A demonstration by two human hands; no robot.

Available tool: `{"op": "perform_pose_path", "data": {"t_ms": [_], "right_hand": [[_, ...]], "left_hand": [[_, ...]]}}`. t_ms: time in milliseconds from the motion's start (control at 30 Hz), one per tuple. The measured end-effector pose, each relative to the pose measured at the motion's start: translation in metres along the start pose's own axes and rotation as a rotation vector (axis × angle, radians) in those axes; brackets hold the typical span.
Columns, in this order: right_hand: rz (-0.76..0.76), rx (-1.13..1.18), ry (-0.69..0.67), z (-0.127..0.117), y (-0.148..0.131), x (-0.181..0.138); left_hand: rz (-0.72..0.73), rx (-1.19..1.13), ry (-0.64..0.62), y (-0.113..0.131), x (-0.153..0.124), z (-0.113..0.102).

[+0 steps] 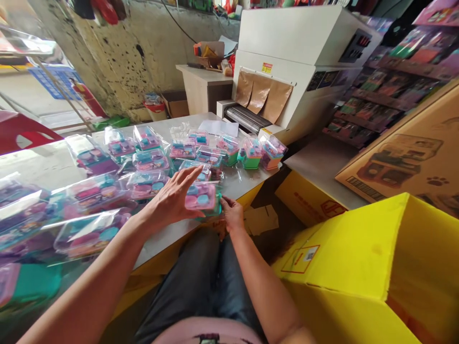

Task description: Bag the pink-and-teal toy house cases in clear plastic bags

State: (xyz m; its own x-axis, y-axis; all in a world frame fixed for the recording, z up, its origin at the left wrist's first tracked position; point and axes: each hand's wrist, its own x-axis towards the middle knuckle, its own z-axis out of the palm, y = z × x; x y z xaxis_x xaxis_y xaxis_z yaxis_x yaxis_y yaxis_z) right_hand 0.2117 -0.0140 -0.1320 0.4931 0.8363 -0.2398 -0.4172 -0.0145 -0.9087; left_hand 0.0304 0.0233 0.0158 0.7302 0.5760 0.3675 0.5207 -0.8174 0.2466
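Note:
A small pink and teal plastic box [201, 197] in clear wrap is between my hands at the table's front edge. My left hand [175, 193] is at its left side, fingers stretched out above it and thumb along its lower edge. At the box's teal right end, my right hand [232, 213] has its fingers pinched on the box or its wrapping; the exact contact is partly hidden. Just behind stands another wrapped box [195, 170], partly covered by my left fingers. To the right of these, a wrapped box with a green base [250, 154] sits near the table edge.
Many wrapped boxes [91, 191] crowd the left of the grey table [152, 248]. A white machine [276, 38] with a conveyor [247, 118] and brown flaps stands behind. Yellow cartons [344, 243] and a large brown carton [405, 157] are at my right.

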Motion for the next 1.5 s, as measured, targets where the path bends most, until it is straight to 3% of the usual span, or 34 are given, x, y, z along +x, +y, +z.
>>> {"op": "perform_pose_path", "data": {"t_ms": [100,200,333,467,600,733,933,1033,1167,1300,1400,1500], "right_hand": [[-0.112,-0.193,0.038,-0.016,-0.005,0.004],[-0.347,-0.418,0.035,-0.035,-0.018,0.001],[-0.343,-0.449,-0.26,-0.055,-0.035,-0.002],[-0.335,-0.369,-0.294,-0.069,-0.046,0.0],[-0.255,-0.456,-0.5,-0.073,-0.049,0.002],[-0.314,-0.594,-0.545,-0.058,-0.048,0.006],[-0.343,-0.602,-0.578,-0.038,-0.048,0.01],[-0.271,-0.539,-0.573,-0.04,-0.047,0.012],[-0.164,-0.401,-0.579,-0.045,-0.045,0.013],[-0.16,-0.295,-0.552,-0.048,-0.05,0.01],[-0.171,-0.302,-0.553,-0.05,-0.056,0.005],[-0.192,-0.346,-0.58,-0.052,-0.063,-0.001]], "left_hand": [[-0.193,-0.087,0.142,0.0,-0.019,0.006],[-0.482,-0.297,0.32,0.005,-0.047,0.031],[-0.693,-0.569,0.309,0.013,-0.07,0.072],[-0.643,-0.726,0.331,0.012,-0.063,0.088],[-0.531,-0.765,0.319,0.005,-0.052,0.083],[-0.501,-0.755,0.253,-0.001,-0.05,0.075],[-0.493,-0.757,0.247,-0.014,-0.057,0.074],[-0.555,-0.815,0.305,-0.019,-0.064,0.08],[-0.864,-0.853,0.287,-0.019,-0.069,0.089],[-1.016,-1.19,0.196,-0.009,-0.06,0.089],[-0.965,-1.644,0.086,0.003,-0.051,0.086],[-0.943,-1.842,0.107,0.012,-0.046,0.086]]}}
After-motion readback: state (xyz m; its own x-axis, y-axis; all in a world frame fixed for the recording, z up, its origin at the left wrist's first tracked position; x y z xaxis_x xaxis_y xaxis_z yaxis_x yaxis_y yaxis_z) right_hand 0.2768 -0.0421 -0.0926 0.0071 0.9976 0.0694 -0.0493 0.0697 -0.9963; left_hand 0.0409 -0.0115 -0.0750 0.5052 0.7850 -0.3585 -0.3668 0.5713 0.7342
